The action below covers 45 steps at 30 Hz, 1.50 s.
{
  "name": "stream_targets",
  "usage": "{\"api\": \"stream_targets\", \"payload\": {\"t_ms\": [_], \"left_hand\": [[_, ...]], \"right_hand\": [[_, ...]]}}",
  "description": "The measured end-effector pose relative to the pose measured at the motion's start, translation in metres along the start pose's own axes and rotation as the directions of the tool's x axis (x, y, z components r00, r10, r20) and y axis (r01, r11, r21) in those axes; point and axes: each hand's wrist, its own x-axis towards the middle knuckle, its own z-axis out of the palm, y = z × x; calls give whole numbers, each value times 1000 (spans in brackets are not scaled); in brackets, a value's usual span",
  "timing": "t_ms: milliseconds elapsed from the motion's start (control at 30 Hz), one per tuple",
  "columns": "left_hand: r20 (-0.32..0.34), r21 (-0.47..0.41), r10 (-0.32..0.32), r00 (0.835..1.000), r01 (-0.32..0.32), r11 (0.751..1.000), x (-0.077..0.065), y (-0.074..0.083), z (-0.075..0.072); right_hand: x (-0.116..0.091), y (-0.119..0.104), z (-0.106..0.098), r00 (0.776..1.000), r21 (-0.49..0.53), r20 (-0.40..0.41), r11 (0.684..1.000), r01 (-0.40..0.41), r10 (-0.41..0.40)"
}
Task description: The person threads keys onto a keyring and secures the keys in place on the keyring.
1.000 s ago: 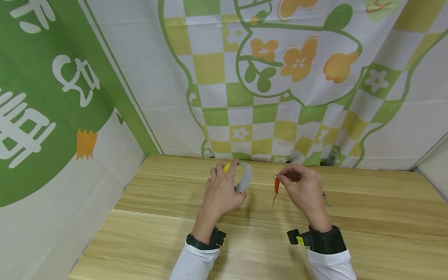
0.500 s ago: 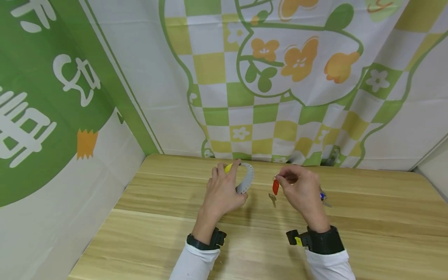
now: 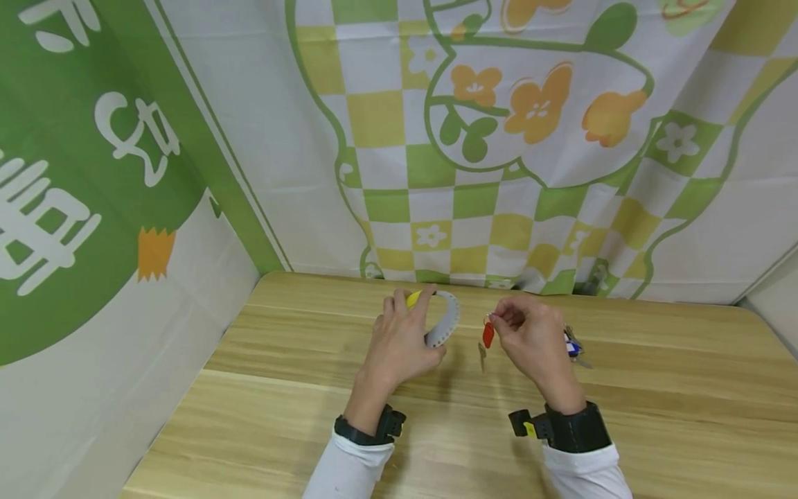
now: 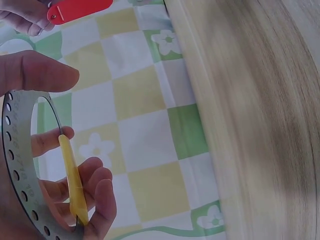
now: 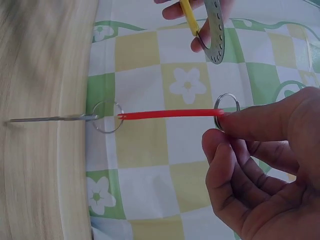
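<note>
My left hand [image 3: 397, 343] holds a curved grey metal plate [image 3: 449, 320] raised above the table, with a row of holes and small markings along it. A yellow grip [image 4: 73, 175] spans its inner side, with fingers curled behind it. To the right, thumb and fingertips of my right hand [image 3: 535, 343] pinch a metal split ring [image 5: 228, 102]. From that ring hangs a red key tag [image 3: 488, 335]; below the tag, a second ring [image 5: 107, 117] carries a key [image 3: 483, 356]. Tag and plate are apart.
On the wooden table [image 3: 280, 416], just right of my right hand, lies a bunch of keys with a blue tag [image 3: 571, 347], partly hidden. A checked, flowered cloth [image 3: 474, 201] hangs along the back edge. A green and white printed cloth [image 3: 206, 277] covers the left side.
My right hand has moved slightly left, and the red tag and key have swung and turned. The left hand with the plate has drifted slightly right. More of the blue-tagged keys shows.
</note>
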Motion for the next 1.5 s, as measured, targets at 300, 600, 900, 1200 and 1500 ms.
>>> {"api": "stream_targets", "payload": {"t_ms": [300,600,900,1200,1500], "left_hand": [[13,9,37,999,-37,999,-1,3,-1],[48,20,81,996,-82,996,-1,6,-2],[75,32,127,989,-130,991,-2,9,-2],[96,40,167,981,-172,984,-2,10,-1],[131,39,182,975,-188,981,-3,11,-2]], "right_hand": [[1,-1,0,998,1,40,999,-37,37],[1,-3,-1,992,7,83,995,-100,99],[2,-4,-1,984,25,111,989,-143,139],[1,-5,-1,978,26,138,987,-159,154],[0,-5,-1,976,5,157,989,-151,148]]}}
